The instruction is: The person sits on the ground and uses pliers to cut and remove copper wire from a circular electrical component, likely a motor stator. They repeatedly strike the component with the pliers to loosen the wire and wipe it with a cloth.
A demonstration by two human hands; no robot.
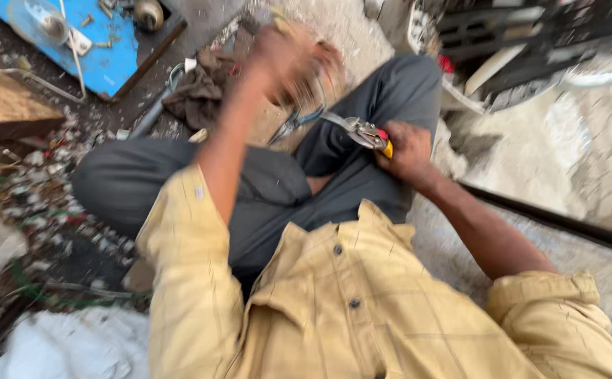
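Head view, looking down on a seated person whose legs, in grey trousers (278,189), are folded on rough ground. We see the right hand (408,151) closed around the red-and-yellow handle of a pair of metal pliers (358,131); the tool lies across the right thigh, and its bare steel end points left toward the other hand. The left hand (288,60) is raised above the knees and smeared by motion blur. We read it as curled about something small and pale, yet we cannot tell what it grips or how firmly. Between the two hands we make out a thin bluish metal piece (299,121), just beside the steel end of the pliers; whether they touch is unclear. Both forearms emerge from the rolled sleeves of a pale yellow checked shirt (348,309), which fills the lower middle of the view.

Behind the left hand, a dark brown rag (197,95) lies crumpled on the ground, near a blue board (102,49) that carries small bits of hardware and a round metal part. At upper right we note a dark slatted frame (523,42), well apart from the hands. Scraps and litter (46,182) are scattered over the ground at left, and a white crumpled sheet (67,347) occupies the lower left corner. A dark rail (559,221) crosses the ground at right, behind the right forearm.
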